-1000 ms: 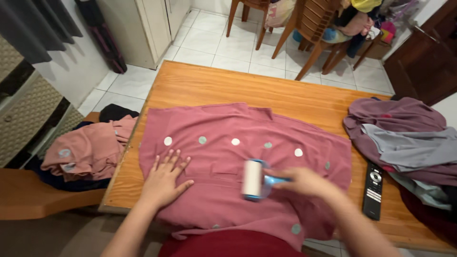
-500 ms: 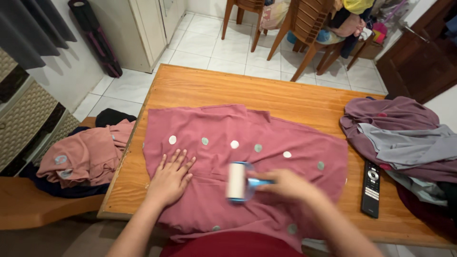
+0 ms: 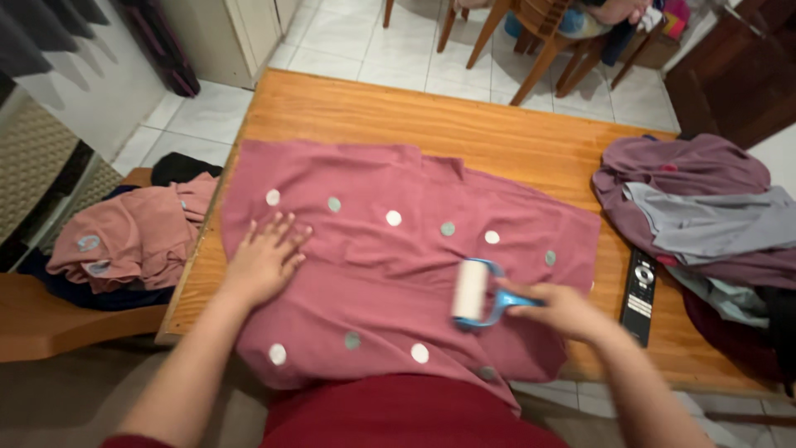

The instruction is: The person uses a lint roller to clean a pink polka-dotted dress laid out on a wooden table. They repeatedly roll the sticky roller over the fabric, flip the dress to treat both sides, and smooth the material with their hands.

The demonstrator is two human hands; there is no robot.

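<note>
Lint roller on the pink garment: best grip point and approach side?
Take the lint roller by its blue handle, coming from the right. The handle sticks out sideways from the white roll, where the right hand holds it now. The roll itself is likely sticky and lies against the pink garment, so avoid it.

Shirt [image 3: 390,274] mid-table [image 3: 464,133]; roller [image 3: 470,290] on it, remote [image 3: 638,294] right.
</note>
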